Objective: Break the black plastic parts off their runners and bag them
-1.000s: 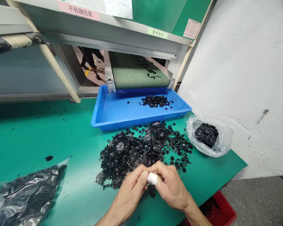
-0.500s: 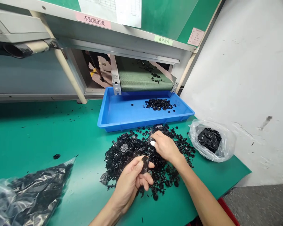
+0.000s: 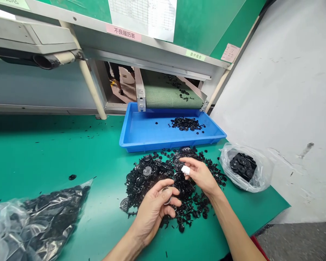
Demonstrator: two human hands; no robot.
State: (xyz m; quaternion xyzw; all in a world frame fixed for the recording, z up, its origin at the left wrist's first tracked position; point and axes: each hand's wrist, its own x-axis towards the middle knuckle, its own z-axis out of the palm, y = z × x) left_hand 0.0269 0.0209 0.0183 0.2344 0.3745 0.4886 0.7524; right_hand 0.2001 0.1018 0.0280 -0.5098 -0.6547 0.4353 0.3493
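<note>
Holding a black plastic disc in our left hand, we have the palm turned up and the fingers curled loosely round it, just above the heap of black moulded discs and sprues on the green mat. Our right hand, half-curled over the heap with a white tape wrap on one finger, may or may not pinch something; we cannot tell. So loose a grip could let the disc drop back, and the tape could snag on sprues. A careless sweep could also knock parts against the blue tray.
</note>
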